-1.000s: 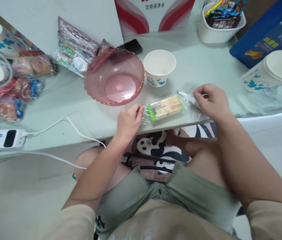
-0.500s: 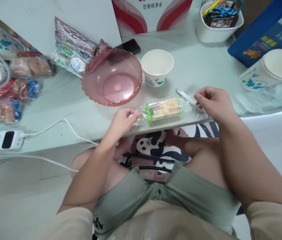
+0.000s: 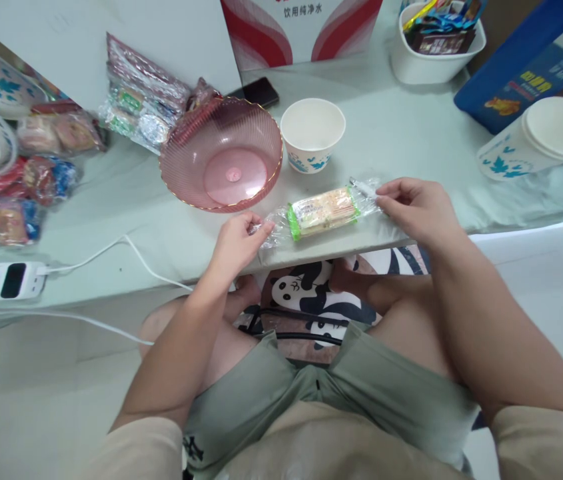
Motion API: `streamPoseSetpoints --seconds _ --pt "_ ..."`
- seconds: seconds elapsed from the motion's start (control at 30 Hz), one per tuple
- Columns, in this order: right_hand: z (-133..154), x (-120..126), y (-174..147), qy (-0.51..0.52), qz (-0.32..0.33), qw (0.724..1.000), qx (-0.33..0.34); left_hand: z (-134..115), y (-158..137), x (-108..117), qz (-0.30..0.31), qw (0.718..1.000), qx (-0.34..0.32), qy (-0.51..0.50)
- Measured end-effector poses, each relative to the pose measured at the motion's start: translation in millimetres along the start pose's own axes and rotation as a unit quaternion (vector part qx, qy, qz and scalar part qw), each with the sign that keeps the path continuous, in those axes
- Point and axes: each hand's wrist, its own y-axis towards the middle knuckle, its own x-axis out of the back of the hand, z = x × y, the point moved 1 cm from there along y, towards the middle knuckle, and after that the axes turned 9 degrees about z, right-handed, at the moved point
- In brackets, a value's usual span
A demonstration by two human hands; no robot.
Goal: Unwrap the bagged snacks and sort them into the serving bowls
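Observation:
A pack of soda biscuits (image 3: 324,212) with green ends lies near the table's front edge, inside clear plastic film (image 3: 275,227) that sticks out at both ends. My left hand (image 3: 241,240) is closed in a pinch on the film's left end. At the opposite end, my right hand (image 3: 414,203) pinches the crumpled film with thumb and fingers. A slim white and silver pen-like object (image 3: 362,187) lies by the right fingertips, partly behind film; its kind is unclear. Behind the pack stand a pink ribbed bowl (image 3: 234,175) and a white paper cup (image 3: 313,133).
At the left are wrapped snacks (image 3: 61,130), paper cups (image 3: 4,80) and a white power strip (image 3: 1,281) with cables. A dark phone (image 3: 261,92) lies behind the bowl. To the right are a white snack bin (image 3: 431,67), a blue box (image 3: 521,73) and stacked cups (image 3: 536,143).
My right hand has moved left, closer to the pack, and pinches the film's right end. The biscuit pack has shifted slightly left and away from me. My left hand keeps its hold.

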Motion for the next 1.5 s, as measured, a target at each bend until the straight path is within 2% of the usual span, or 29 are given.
streamPoseSetpoints --seconds 0.33,0.43,0.53,0.67,0.73,0.83,0.93,1.0,1.13,1.33,1.43,1.5 --pt "5.1 -5.2 -4.0 0.147 -0.011 0.982 0.115 -3.1 0.1 -3.0 0.002 1.000 -0.006 -0.007" --pt "6.3 -7.2 -3.4 0.129 -0.018 0.989 0.069 -2.7 1.7 -3.9 -0.004 1.000 -0.017 -0.015" --pt "7.7 -7.9 -3.3 0.036 -0.041 0.998 0.019 -5.6 0.1 -3.4 -0.016 1.000 -0.025 0.002" --pt "10.3 -7.5 -3.4 -0.052 -0.094 0.992 0.059 -18.0 -12.9 -5.6 -0.061 0.992 -0.022 0.108" --pt "9.3 -8.5 -1.0 -0.034 -0.091 0.994 0.052 -25.0 -21.6 -10.1 -0.102 0.978 -0.036 0.178" --pt "7.2 -14.0 5.0 0.085 -0.038 0.996 0.014 -32.0 -29.4 -20.6 -0.147 0.955 -0.105 0.236" --pt "10.3 -23.5 7.6 0.204 -0.014 0.979 0.004 -35.6 -27.7 -31.8 -0.116 0.946 -0.195 0.233" --pt "15.3 -30.0 6.1 0.255 -0.017 0.967 0.002 -37.9 -23.2 -38.1 -0.082 0.943 -0.228 0.228" --pt "26.5 -33.9 1.4 0.312 -0.015 0.950 0.007 -41.6 -14.3 -48.2 -0.040 0.943 -0.226 0.239" --pt "25.0 -20.0 9.8 0.274 0.019 0.961 0.025 -38.7 -8.5 -61.4 -0.011 0.940 -0.191 0.282" --pt "16.0 -19.1 13.5 0.272 -0.014 0.962 0.015 -38.1 -6.8 -65.2 -0.015 0.936 -0.196 0.291" --pt "12.2 -20.2 10.5 0.207 -0.050 0.977 0.017 -38.8 -5.9 -66.5 -0.012 0.936 -0.201 0.288"
